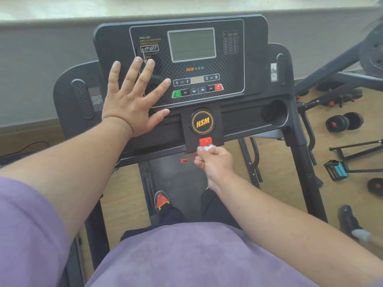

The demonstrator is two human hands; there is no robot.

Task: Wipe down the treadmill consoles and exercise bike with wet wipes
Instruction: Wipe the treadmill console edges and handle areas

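White wet wipe point(209, 147) is pinched in the right hand point(213, 162) under the red safety key point(205, 141).
The left hand point(132, 94) is laid flat, fingers spread, on the treadmill console point(228, 65).

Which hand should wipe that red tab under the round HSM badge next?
The right hand, probably. Its fingers already pinch a small white wet wipe right against the red safety key. The left hand holds no wipe and lies spread flat on the treadmill console, off to the side.
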